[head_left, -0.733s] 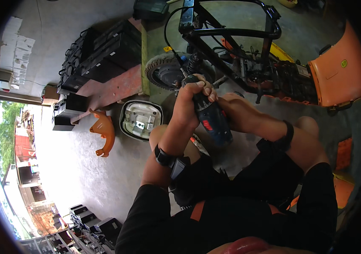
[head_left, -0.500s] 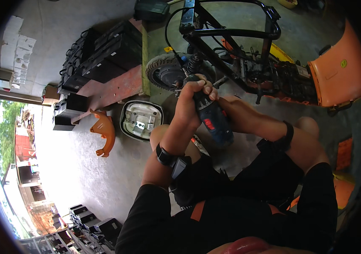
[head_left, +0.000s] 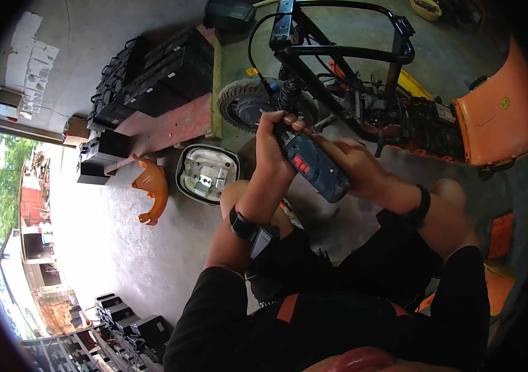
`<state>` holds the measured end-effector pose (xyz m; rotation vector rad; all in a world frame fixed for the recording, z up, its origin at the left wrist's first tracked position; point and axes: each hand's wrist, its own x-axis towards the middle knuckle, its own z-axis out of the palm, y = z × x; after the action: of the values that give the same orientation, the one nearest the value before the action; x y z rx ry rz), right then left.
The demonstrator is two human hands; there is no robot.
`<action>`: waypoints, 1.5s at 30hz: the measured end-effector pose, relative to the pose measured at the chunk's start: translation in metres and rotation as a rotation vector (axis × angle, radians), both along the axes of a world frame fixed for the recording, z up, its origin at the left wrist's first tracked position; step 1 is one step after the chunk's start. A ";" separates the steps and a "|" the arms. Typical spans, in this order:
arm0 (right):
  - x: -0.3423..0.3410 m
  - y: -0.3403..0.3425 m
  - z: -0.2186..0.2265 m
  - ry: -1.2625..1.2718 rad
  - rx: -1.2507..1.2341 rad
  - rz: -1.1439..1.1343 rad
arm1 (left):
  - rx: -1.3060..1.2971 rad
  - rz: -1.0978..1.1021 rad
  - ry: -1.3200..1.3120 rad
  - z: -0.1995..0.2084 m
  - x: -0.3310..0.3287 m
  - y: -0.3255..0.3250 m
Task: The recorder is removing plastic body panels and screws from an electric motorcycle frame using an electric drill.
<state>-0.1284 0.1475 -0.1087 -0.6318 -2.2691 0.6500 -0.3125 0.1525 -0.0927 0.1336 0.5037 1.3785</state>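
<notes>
A dark blue cordless drill [head_left: 318,172] with a red patch on its body is held between my two hands, over the floor in front of my knees. My left hand [head_left: 273,144] is closed round the drill's front end, thumb and fingertips curled over it. On the right side, my right hand [head_left: 356,164] grips the drill; its handle is mostly hidden behind the body and the fingers. Just beyond the drill's front end are the rear wheel [head_left: 239,105] and a shock absorber [head_left: 289,96] of a stripped black scooter frame [head_left: 351,49].
An orange body panel [head_left: 493,111] covers the scooter's right end. Left of my knees lie a white-lined plastic shell [head_left: 208,191] and a curved orange part [head_left: 151,189]. Black cases [head_left: 168,74] stand on a reddish platform [head_left: 183,122]. More black boxes [head_left: 134,328] sit at lower left.
The drill has turned a little, its rear end now farther right and up, with more of its body showing. Both hands still hold it. The whole view has shifted slightly.
</notes>
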 end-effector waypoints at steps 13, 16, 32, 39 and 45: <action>0.005 0.011 -0.001 -0.199 -0.084 0.093 | 0.127 -0.079 0.045 0.002 0.010 -0.008; 0.006 0.010 -0.004 -0.153 0.002 0.074 | 0.267 -0.142 0.122 0.002 0.012 -0.011; 0.014 0.012 -0.002 -0.225 0.201 0.001 | 0.345 -0.081 0.387 0.008 0.011 -0.013; 0.012 0.007 -0.007 -0.169 0.175 0.002 | 0.319 -0.105 0.443 0.008 0.012 -0.015; 0.010 0.007 -0.008 -0.062 0.160 -0.025 | 0.246 -0.025 0.333 0.004 0.009 -0.008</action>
<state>-0.1187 0.1546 -0.1165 -0.6087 -2.3382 0.4364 -0.3039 0.1449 -0.0889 0.5752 0.6035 1.3969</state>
